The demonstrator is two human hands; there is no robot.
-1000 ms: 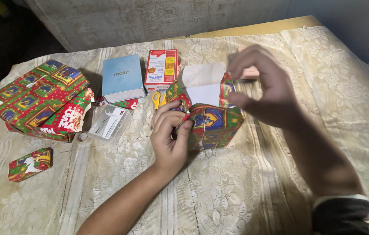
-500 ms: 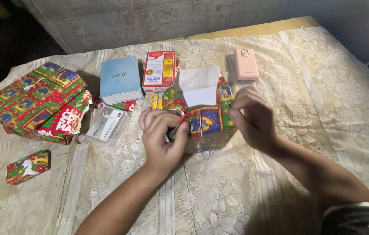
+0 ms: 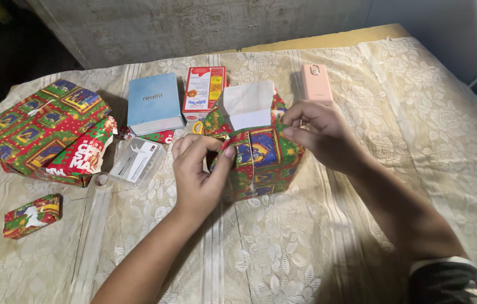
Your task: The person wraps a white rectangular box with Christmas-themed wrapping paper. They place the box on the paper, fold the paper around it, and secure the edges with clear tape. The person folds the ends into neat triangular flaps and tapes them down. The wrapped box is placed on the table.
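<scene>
While your left hand (image 3: pixel 196 171) pinches the paper at one end of the half-wrapped box (image 3: pixel 258 160), your right hand (image 3: pixel 320 135) pinches the other end. That box sits in the middle of the lace cloth (image 3: pixel 362 236), near the yellow scissors (image 3: pixel 198 128) and pink phone (image 3: pixel 316 83).

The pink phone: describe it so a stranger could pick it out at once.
Start at the cream lace cloth covering the whole surface, then go to the half-wrapped box that both hands are pinching in the middle. Just beyond the right hand, toward the far edge, lies the pink phone. It is the only plain pink, flat, rounded slab; its neighbours are printed boxes.
</scene>
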